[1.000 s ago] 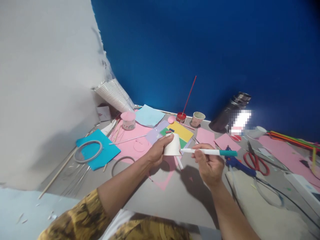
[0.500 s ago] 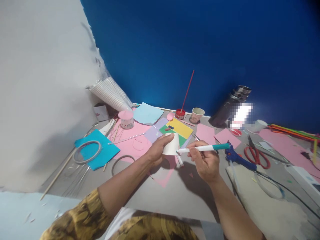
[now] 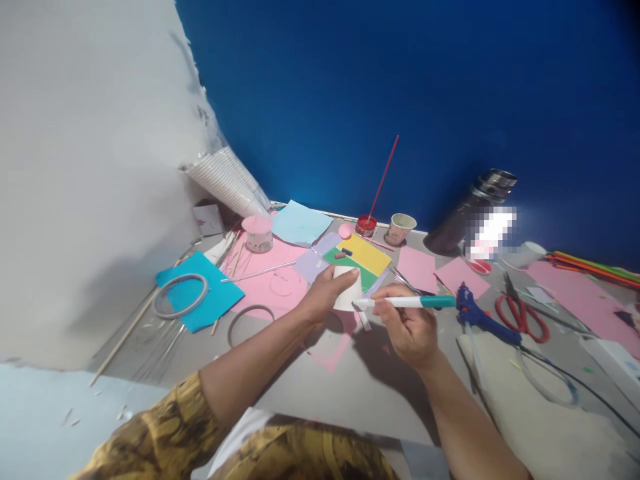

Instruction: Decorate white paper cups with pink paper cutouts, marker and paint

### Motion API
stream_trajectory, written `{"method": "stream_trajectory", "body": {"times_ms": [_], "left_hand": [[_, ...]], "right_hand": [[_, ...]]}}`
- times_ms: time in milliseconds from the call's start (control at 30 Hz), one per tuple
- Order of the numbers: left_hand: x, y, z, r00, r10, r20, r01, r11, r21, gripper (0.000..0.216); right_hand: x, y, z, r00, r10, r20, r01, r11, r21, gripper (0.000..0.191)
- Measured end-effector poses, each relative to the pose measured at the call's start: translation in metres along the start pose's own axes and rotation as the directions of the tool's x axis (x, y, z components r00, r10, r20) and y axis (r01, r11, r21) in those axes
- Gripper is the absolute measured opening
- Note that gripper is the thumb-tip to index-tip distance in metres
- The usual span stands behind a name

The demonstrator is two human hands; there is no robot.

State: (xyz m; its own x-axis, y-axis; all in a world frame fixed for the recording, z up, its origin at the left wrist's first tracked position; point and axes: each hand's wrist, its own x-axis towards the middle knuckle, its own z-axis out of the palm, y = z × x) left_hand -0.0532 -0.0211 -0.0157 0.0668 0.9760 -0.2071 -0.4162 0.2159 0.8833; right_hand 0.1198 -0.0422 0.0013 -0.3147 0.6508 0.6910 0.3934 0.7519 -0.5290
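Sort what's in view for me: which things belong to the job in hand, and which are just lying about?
In use:
white paper cup, held in the left hand
green-and-white marker, in the right hand, tip at the cup

Apparently just lying about:
red-handled scissors
blue glue gun
stacked cups
dark flask

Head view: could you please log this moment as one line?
left hand: holds cup | right hand: holds marker, tip at cup
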Motion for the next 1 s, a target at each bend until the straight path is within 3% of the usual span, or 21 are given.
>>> {"method": "stream_trajectory", "body": {"times_ms": [133, 433, 867, 1000], "left_hand": [[0.0, -0.005, -0.003, 0.999, 0.013, -0.037, -0.012, 0.999, 0.034, 0.044], [-0.004, -0.001, 0.002, 0.995, -0.033, -0.095, 0.051, 0.979, 0.198, 0.046], [-0.003, 0.004, 0.003, 0.999, -0.049, -0.005, 0.049, 0.998, 0.044, 0.035], [-0.003, 0.003, 0.003, 0.999, -0.033, 0.018, 0.033, 0.999, -0.005, 0.036]], "right_hand": [[0.001, -0.001, 0.002, 0.996, -0.074, 0.048, 0.075, 0.997, -0.023, 0.012], [0.0, -0.002, 0.008, 0.991, -0.1, 0.09, 0.101, 0.995, -0.008, 0.012], [0.001, 0.003, -0.001, 0.999, -0.032, 0.001, 0.032, 0.997, -0.071, 0.016], [0.0, 0.004, -0.002, 0.999, 0.042, -0.023, -0.043, 0.998, -0.047, 0.017]]}}
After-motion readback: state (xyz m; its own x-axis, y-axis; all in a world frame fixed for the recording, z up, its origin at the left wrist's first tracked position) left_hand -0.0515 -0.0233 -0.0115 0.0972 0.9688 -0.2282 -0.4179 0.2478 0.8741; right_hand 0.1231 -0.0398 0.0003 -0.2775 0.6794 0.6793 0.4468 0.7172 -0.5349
